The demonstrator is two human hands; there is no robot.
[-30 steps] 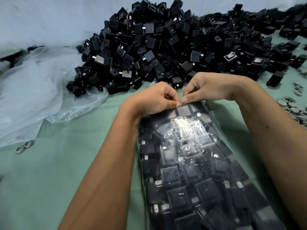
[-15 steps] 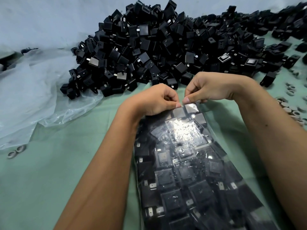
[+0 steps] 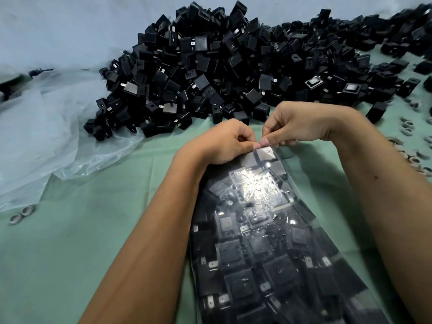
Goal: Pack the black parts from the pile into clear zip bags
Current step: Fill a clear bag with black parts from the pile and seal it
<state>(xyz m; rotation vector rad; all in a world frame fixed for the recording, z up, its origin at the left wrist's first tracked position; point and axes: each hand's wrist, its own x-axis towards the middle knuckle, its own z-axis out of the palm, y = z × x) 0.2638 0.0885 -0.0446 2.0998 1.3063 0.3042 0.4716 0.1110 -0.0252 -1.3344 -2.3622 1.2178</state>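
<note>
Both hands pinch the top edge of a filled clear zip bag on a green table

The green table (image 3: pixel 70 253) runs back to a pale blue wall (image 3: pixel 70 31), with crumpled clear plastic sheeting (image 3: pixel 46 136) at the left and small grey rings (image 3: pixel 411 157) scattered at the right. The clear zip bag (image 3: pixel 268 242) lies between the forearms, packed with black parts. The left hand (image 3: pixel 224 143) and right hand (image 3: pixel 301 125) meet fingertip to fingertip on the bag's far edge, each pinching it. The pile of black parts (image 3: pixel 222 66) sits just beyond the hands
</note>
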